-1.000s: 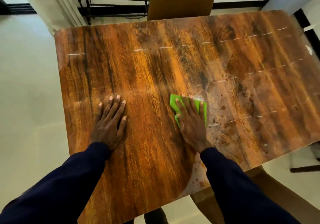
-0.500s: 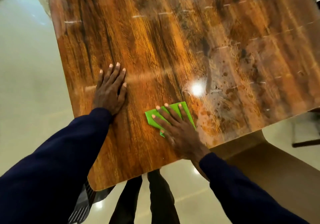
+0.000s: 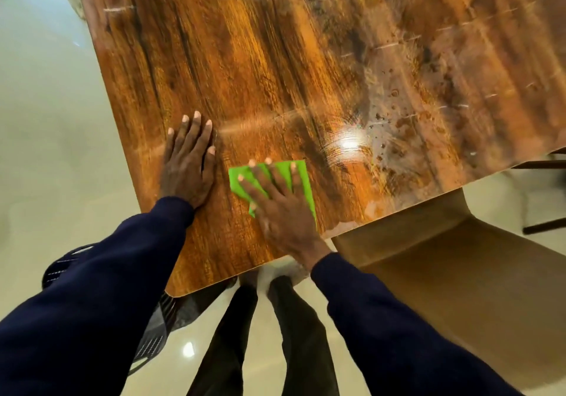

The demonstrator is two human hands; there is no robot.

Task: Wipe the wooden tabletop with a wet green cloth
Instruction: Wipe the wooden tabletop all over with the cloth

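Observation:
The wooden tabletop (image 3: 275, 68) fills the upper part of the head view, glossy and streaked with wet drops at the right. A folded green cloth (image 3: 301, 178) lies flat near the table's near edge. My right hand (image 3: 281, 205) presses on the cloth with straight, spread fingers and covers most of it. My left hand (image 3: 188, 166) rests flat on the bare wood just left of the cloth, fingers straight.
A tan chair (image 3: 453, 273) stands at the table's near right corner. A dark mesh chair (image 3: 153, 328) shows under the near left corner. My legs (image 3: 269, 334) stand on the pale glossy floor (image 3: 55, 150) below the table edge.
My right hand has slid the cloth from mid-table toward the near edge and to the left, closer to my left hand. My left hand has stayed flat on the wood.

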